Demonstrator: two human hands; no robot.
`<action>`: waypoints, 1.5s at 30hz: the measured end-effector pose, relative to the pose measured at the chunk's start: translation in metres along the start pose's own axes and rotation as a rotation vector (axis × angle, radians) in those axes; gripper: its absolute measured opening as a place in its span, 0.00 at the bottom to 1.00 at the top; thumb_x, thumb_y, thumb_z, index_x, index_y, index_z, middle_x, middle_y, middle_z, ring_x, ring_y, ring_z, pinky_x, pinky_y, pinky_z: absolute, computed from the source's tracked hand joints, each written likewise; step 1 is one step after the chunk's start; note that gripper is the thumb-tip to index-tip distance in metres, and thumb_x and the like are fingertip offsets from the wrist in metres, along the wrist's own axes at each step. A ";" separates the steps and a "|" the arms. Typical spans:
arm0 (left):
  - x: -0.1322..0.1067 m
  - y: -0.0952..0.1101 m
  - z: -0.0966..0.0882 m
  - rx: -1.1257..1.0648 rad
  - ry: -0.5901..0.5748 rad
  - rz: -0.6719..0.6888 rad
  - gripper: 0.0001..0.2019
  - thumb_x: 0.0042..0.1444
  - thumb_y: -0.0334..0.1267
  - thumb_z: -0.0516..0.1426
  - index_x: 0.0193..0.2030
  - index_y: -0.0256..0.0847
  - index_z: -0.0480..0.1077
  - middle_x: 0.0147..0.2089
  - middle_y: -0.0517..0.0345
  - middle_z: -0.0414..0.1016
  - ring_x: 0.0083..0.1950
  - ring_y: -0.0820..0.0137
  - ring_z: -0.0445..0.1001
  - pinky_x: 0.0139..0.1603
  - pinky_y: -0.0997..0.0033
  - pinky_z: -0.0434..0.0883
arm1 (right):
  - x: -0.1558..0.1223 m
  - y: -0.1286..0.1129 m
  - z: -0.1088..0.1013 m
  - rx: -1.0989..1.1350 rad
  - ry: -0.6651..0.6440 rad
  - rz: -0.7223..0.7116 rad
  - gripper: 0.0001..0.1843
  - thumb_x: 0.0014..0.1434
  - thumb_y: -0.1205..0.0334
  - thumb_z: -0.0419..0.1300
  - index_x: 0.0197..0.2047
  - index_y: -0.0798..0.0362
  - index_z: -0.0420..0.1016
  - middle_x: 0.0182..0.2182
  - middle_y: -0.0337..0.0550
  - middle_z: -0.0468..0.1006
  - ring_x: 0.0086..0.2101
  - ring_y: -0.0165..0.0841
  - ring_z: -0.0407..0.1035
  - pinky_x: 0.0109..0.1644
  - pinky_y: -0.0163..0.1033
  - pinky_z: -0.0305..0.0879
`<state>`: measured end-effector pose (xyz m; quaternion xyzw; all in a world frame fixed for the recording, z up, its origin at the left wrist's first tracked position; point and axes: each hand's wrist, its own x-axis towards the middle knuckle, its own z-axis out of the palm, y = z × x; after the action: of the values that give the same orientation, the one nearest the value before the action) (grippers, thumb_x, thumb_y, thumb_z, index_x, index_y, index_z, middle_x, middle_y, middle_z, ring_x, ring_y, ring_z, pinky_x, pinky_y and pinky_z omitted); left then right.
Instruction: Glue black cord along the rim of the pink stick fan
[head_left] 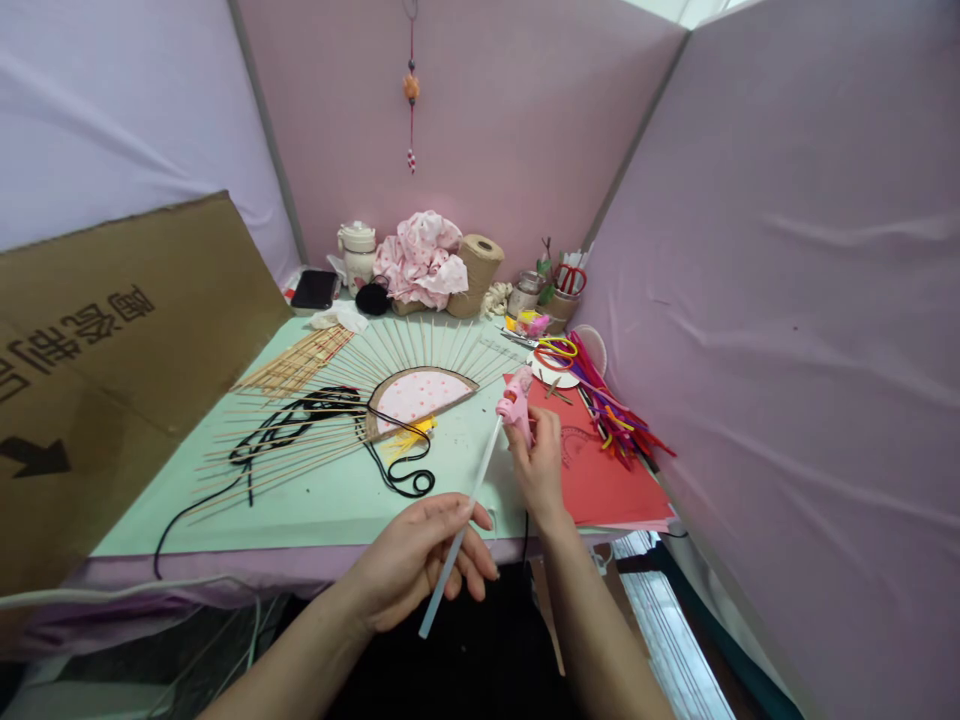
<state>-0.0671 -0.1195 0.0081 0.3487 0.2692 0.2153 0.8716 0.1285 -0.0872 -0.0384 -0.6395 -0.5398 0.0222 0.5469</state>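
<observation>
My right hand (pixel 538 465) grips a small pink glue gun (pixel 515 402) above the table's front right part. A long translucent glue stick (pixel 465 520) runs from the back of the gun down to my left hand (pixel 416 565), whose fingers pinch it near its lower end, in front of the table edge. Beyond the gun lies a fan-shaped piece: a pink dotted half-disc (pixel 415 395) with thin wooden sticks (pixel 420 345) radiating from it. A black cord (pixel 401 470) loops beside it.
Red paper (pixel 607 475) and a bundle of coloured pipe cleaners (pixel 615 415) lie at the right. Twine spool (pixel 478 262), pink cloth (pixel 421 255), jars and scissors (pixel 570 278) stand at the back. A cardboard sheet (pixel 112 360) leans at the left. Fabric walls enclose the mint table (pixel 300 505).
</observation>
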 end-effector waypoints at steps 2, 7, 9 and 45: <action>0.000 0.000 0.001 -0.006 -0.013 -0.010 0.13 0.60 0.44 0.55 0.38 0.34 0.70 0.26 0.49 0.78 0.21 0.72 0.75 0.16 0.83 0.60 | 0.000 0.000 0.000 -0.006 -0.001 -0.015 0.15 0.63 0.53 0.55 0.47 0.54 0.68 0.42 0.46 0.68 0.44 0.36 0.64 0.48 0.43 0.62; -0.001 -0.001 0.004 -0.023 -0.038 -0.032 0.13 0.61 0.44 0.54 0.37 0.34 0.69 0.26 0.48 0.78 0.21 0.72 0.75 0.16 0.83 0.61 | -0.002 0.001 0.001 -0.024 0.005 -0.033 0.14 0.63 0.53 0.55 0.47 0.53 0.67 0.42 0.47 0.68 0.44 0.36 0.64 0.49 0.44 0.62; -0.001 -0.001 0.006 -0.029 -0.047 -0.040 0.13 0.60 0.45 0.54 0.37 0.35 0.69 0.26 0.49 0.78 0.21 0.71 0.75 0.17 0.82 0.61 | -0.003 0.001 0.000 -0.034 0.011 -0.042 0.14 0.63 0.54 0.55 0.48 0.53 0.67 0.43 0.47 0.68 0.45 0.36 0.64 0.49 0.44 0.62; -0.015 0.017 -0.009 -0.126 0.042 -0.156 0.09 0.58 0.39 0.57 0.35 0.34 0.71 0.19 0.57 0.72 0.13 0.79 0.65 0.11 0.87 0.57 | -0.011 -0.004 -0.004 -0.064 0.044 -0.266 0.18 0.63 0.59 0.55 0.55 0.51 0.61 0.46 0.50 0.66 0.47 0.39 0.63 0.51 0.50 0.64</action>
<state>-0.0868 -0.1123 0.0192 0.2666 0.2994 0.1706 0.9001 0.1236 -0.0979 -0.0399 -0.5797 -0.6083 -0.0820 0.5359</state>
